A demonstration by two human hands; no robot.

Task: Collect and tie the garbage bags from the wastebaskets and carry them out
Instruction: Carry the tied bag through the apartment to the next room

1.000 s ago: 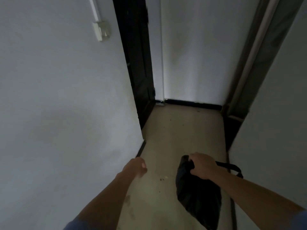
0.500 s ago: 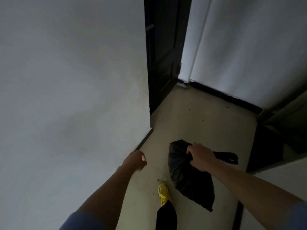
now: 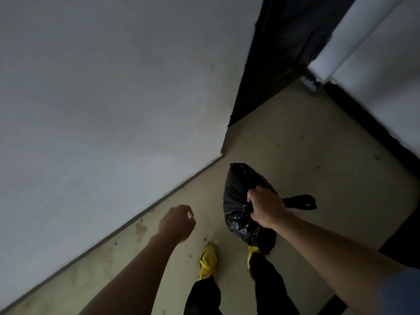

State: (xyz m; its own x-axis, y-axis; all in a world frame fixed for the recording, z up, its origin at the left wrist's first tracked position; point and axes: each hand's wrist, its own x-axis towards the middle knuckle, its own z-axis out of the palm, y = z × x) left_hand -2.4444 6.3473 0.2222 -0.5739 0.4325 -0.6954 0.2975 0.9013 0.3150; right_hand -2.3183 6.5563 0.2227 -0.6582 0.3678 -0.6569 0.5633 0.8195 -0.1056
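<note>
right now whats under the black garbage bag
The black garbage bag hangs from the right hand, covering most of the right yellow shoe and some floor.

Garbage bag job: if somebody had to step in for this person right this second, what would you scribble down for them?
Right hand: shut on the gathered neck of the black garbage bag, which hangs clear of the floor in front of the legs.
Left hand: loosely curled, holding nothing.
Where: a narrow hallway, white wall on the left, a dark doorway ahead.
Done: one bag collected, its top bunched with loose ends sticking out; whether it is knotted cannot be told.
Left: carry it out. No wastebasket or other bag is in view.
</note>
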